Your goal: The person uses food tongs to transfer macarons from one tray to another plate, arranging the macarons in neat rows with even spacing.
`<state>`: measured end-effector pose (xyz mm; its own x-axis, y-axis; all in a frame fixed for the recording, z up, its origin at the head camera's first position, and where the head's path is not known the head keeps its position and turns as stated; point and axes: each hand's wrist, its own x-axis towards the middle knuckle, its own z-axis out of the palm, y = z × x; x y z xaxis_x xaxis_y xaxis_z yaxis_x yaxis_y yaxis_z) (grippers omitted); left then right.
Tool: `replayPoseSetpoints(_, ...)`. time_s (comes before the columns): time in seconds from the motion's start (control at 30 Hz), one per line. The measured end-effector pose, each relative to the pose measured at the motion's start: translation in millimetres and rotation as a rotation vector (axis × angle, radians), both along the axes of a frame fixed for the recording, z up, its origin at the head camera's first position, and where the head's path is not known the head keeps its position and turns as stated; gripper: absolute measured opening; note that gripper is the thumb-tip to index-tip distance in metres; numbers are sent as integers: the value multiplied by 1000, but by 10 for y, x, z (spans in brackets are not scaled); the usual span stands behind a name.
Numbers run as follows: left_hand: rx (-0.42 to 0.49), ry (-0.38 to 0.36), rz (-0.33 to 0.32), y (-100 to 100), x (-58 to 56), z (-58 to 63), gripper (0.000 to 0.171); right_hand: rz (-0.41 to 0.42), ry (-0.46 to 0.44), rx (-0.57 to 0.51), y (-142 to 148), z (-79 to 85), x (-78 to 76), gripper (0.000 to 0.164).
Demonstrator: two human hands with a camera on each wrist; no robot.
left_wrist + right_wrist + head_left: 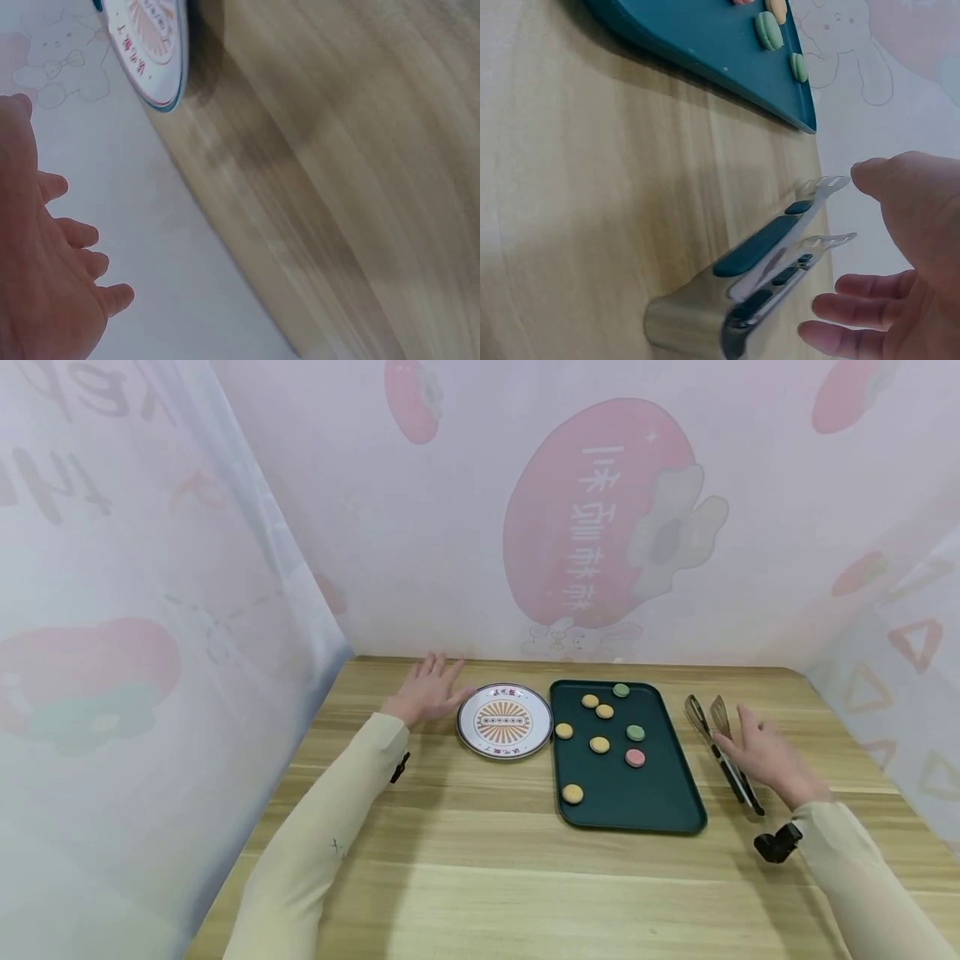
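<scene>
My left hand (429, 692) hovers with spread fingers beside a round white plate (504, 721) with an orange sunburst pattern. Its thumb points at the plate's rim; whether it touches I cannot tell. In the left wrist view, that hand (49, 277) holds nothing. A pair of metal tongs (727, 772) with dark grips lies on the table at the right. Over the tongs is my right hand (765, 756), thumb and fingers apart. The right wrist view has a gap between this hand (926, 240) and the tongs (757, 246), whose arms stand apart.
Between plate and tongs lies a dark green tray (633, 806). On it are several yellow macarons (599, 745), two green macarons (635, 732) and a pink macaron (634, 757). Printed curtains (450, 568) hang behind the wooden table (510, 885) and at both sides.
</scene>
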<state>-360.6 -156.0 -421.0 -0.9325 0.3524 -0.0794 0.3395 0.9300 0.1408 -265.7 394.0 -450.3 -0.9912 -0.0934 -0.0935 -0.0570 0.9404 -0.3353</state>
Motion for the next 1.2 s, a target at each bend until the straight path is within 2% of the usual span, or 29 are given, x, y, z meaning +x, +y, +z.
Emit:
replayPoseSetpoints(0.2, -12, -13, -11, 13, 53, -24, 82, -6, -39, -5, -4, -22, 44, 91)
replayPoseSetpoints(0.47, -28, -9, -61, 63, 88, -172, 85, -32, -51, 13, -14, -80, 101, 88)
replayPoseSetpoints(0.67, -36, 17, -68, 64, 120, -262, 87, -44, -45, 34, -11, -106, 115, 86)
replayPoseSetpoints(0.83, -47, 35, -79, 83, 142, -332, 92, -56, -44, 10, -11, -136, 123, 80)
replayPoseSetpoints(1.0, -68, 35, -92, 112, 163, -425, 97, -89, -98, -18, -13, -169, 125, 67)
replayPoseSetpoints(1.2, -64, 31, -103, 149, 176, -513, 101, -98, -132, -21, 1, -206, 120, 68)
